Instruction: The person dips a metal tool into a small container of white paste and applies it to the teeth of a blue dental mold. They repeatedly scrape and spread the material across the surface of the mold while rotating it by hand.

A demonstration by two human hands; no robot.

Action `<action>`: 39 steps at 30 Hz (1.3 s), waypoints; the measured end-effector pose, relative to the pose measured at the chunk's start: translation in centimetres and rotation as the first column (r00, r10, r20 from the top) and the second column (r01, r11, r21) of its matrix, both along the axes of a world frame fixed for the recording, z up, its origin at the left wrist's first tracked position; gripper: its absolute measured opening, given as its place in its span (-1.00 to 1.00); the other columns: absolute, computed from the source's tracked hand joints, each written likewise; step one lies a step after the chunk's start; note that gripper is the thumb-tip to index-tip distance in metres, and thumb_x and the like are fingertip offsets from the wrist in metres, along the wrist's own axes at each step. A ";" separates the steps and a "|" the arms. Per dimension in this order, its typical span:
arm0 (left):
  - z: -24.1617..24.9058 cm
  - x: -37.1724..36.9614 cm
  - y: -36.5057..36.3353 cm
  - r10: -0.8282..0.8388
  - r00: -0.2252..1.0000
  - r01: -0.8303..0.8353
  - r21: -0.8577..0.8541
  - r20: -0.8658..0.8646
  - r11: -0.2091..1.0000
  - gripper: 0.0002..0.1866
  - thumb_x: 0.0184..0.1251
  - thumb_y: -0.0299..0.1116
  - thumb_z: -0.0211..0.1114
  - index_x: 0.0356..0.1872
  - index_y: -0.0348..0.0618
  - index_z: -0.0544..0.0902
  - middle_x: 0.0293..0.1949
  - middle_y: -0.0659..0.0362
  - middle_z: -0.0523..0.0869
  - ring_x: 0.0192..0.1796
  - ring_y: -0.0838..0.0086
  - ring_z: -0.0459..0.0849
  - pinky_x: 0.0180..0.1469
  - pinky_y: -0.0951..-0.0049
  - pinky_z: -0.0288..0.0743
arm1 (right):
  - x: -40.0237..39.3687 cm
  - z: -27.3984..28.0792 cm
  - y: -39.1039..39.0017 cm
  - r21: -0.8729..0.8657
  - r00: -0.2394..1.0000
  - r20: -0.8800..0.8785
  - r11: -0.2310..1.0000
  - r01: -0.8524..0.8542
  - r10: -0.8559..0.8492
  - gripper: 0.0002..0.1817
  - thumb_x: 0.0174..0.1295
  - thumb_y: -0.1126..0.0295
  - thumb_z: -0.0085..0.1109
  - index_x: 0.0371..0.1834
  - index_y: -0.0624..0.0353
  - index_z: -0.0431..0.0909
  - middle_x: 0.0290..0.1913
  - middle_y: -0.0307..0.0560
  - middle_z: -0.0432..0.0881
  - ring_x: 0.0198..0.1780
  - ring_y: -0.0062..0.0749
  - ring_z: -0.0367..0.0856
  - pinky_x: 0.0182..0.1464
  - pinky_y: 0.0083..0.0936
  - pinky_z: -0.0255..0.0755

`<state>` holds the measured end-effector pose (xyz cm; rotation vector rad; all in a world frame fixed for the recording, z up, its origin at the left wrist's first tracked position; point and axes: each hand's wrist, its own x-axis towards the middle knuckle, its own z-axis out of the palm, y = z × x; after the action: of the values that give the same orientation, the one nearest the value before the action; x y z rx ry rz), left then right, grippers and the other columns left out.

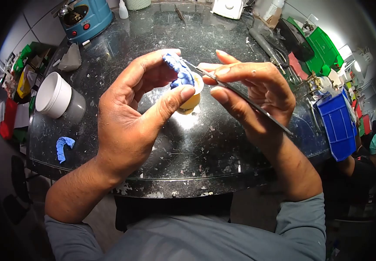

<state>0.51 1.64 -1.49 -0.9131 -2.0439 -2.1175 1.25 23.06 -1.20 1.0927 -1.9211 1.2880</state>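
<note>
My left hand [125, 108] grips a blue dental arch piece [180, 73] with tooth-like bumps, held up between the thumb and curled fingers. In my right hand [261, 93], a slim dark carving tool [264, 112] is pinched between thumb and fingers like a pen. Its narrow tip is right at the arch piece's right side. Below and behind the piece, a small yellow container with a white rim [191, 103] is partly hidden by my left thumb. To the left on the table lies another curved blue piece [65, 147].
The worn black table [188, 161] carries a white tub [54, 95], a grey lump [69, 57] and a blue machine [86, 19] on its left. A corded handpiece [264, 41] and a blue bin [337, 124] are on the right. A person sits beyond the bin.
</note>
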 end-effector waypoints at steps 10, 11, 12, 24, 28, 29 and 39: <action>0.1 0.2 0.0 0.012 1.000 -0.013 -0.047 -0.009 0.999 -0.48 0.31 -0.48 0.37 0.26 -0.35 0.44 0.00 0.13 0.66 0.07 0.51 0.63 0.21 0.48 0.43 | 0.2 -0.1 -0.6 -0.092 0.999 0.022 0.995 -0.046 0.049 -0.70 0.07 0.61 0.41 -0.13 0.26 0.56 -0.18 -0.04 0.66 -0.05 -0.34 0.67 0.27 -0.06 0.43; 0.2 0.2 -0.1 0.014 1.000 -0.015 -0.047 -0.010 0.999 -0.48 0.31 -0.48 0.37 0.26 -0.35 0.44 0.00 0.13 0.66 0.07 0.51 0.63 0.21 0.48 0.43 | 0.1 -0.2 -0.7 -0.144 0.999 0.027 0.989 -0.037 0.041 -0.70 0.01 0.61 0.44 -0.16 0.26 0.62 -0.20 -0.08 0.70 -0.08 -0.37 0.70 0.21 -0.19 0.49; 0.2 0.3 -0.1 0.017 1.000 -0.017 -0.054 -0.015 0.998 -0.48 0.30 -0.48 0.38 0.26 -0.35 0.45 -0.02 0.14 0.67 0.05 0.53 0.63 0.20 0.49 0.43 | 0.1 -0.3 -0.8 -0.144 0.999 0.026 0.989 -0.040 0.044 -0.70 0.01 0.61 0.44 -0.16 0.26 0.62 -0.20 -0.08 0.70 -0.08 -0.37 0.70 0.21 -0.19 0.49; 0.5 0.3 -0.3 0.041 0.998 -0.047 -0.120 -0.055 0.992 -0.45 0.27 -0.48 0.41 0.26 -0.35 0.46 -0.12 0.21 0.67 -0.03 0.59 0.63 0.16 0.54 0.43 | 0.1 -0.2 -0.9 -0.151 0.999 0.021 0.988 -0.022 0.025 -0.72 0.00 0.65 0.39 -0.19 0.27 0.63 -0.22 -0.04 0.67 -0.11 -0.37 0.68 0.24 -0.17 0.45; 0.3 0.2 -0.3 0.059 0.995 -0.069 -0.140 -0.075 0.988 -0.45 0.26 -0.49 0.41 0.26 -0.36 0.46 -0.16 0.23 0.66 -0.04 0.60 0.62 0.15 0.56 0.42 | 0.2 0.0 -0.6 -0.074 0.999 0.029 0.997 -0.026 0.028 -0.76 0.09 0.63 0.33 -0.17 0.27 0.55 -0.19 0.01 0.63 -0.07 -0.32 0.67 0.32 -0.05 0.36; 0.2 0.2 -0.3 0.060 0.996 -0.070 -0.141 -0.071 0.988 -0.45 0.26 -0.49 0.41 0.26 -0.36 0.46 -0.16 0.23 0.66 -0.04 0.60 0.62 0.15 0.56 0.42 | 0.3 0.1 -0.4 -0.001 0.999 0.034 0.999 -0.032 0.032 -0.79 0.20 0.62 0.28 -0.15 0.26 0.48 -0.16 0.06 0.59 -0.04 -0.28 0.65 0.39 0.05 0.28; 0.4 0.1 -0.4 0.083 0.986 -0.109 -0.191 -0.142 0.976 -0.46 0.24 -0.50 0.43 0.24 -0.36 0.48 -0.21 0.27 0.64 -0.12 0.66 0.59 0.10 0.59 0.41 | 0.4 0.3 -0.5 -0.013 0.999 0.033 0.999 -0.033 0.034 -0.80 0.21 0.62 0.26 -0.15 0.26 0.47 -0.17 0.05 0.58 -0.05 -0.26 0.65 0.40 0.06 0.27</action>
<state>0.65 1.22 -1.11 -0.9297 -2.2102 -1.7789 1.69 22.57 -0.92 1.1083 -1.9235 1.3428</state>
